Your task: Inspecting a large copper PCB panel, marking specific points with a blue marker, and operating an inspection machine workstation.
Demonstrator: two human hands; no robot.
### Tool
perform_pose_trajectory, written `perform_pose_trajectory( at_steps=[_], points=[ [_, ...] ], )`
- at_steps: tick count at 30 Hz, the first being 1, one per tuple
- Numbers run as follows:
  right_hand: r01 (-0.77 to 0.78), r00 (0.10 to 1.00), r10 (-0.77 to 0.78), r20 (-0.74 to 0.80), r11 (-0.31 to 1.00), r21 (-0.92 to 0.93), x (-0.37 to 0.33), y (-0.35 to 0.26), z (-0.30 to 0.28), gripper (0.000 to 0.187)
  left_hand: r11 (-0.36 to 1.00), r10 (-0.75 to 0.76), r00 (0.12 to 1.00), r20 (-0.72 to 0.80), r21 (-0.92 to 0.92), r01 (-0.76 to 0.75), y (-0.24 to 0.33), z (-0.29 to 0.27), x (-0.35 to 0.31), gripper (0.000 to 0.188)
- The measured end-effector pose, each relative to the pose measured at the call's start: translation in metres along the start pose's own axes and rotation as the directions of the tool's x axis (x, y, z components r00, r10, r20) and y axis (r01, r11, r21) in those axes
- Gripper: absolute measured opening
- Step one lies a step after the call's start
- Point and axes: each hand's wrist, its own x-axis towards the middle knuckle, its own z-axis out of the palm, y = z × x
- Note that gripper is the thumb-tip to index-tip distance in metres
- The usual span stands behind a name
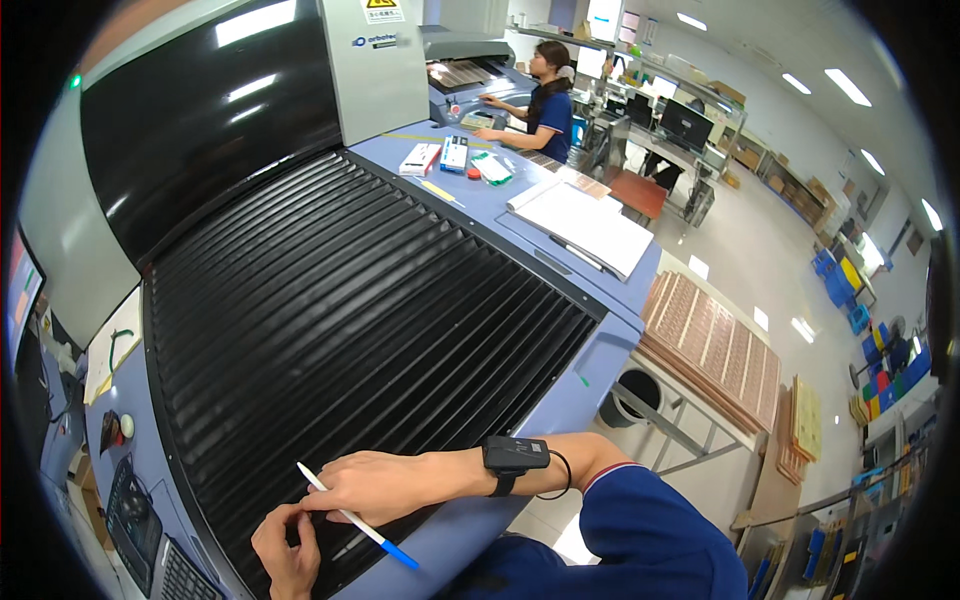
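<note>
My right hand (pixel 385 485) rests on the near edge of a black ribbed shutter (pixel 340 300) that covers a large machine bed. It holds a white pen with a blue end (pixel 365 528), which lies slanted under the fingers. A black band with a small device (pixel 515 455) is on that wrist, and the sleeve is blue. My left hand (pixel 285 548) sits just below and to the left, fingers curled in, with its thumb and forefinger pinched close to the right hand's fingertips. Nothing can be made out in it.
The machine's blue-grey frame (pixel 590 375) carries an open binder of papers (pixel 585 225) and small boxes (pixel 440 158). A seated person (pixel 545 100) works at the far end. Stacked brown panels (pixel 715 350) and a bin (pixel 635 395) stand right; a keyboard (pixel 170 575) lies lower left.
</note>
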Motion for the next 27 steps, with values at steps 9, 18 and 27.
perform_pose_trajectory(
  at_steps=[9,18,27],
  points=[
    [0.036,0.999,-0.036,0.019,0.999,-0.016,0.001,0.001,0.0,0.028,0.999,0.034,0.997,0.065,0.002,-0.035,-0.003,-0.004,0.003,0.015],
    [-0.022,1.0,0.021,0.015,1.0,0.019,-0.006,-0.007,-0.006,0.02,0.999,-0.008,1.0,0.027,-0.048,0.009,0.005,0.004,-0.001,0.011],
    [0.019,1.0,-0.017,0.017,0.996,-0.085,-0.001,-0.001,-0.001,0.035,0.998,0.057,0.998,0.034,-0.019,-0.056,-0.003,-0.002,0.005,0.015]
  ],
)
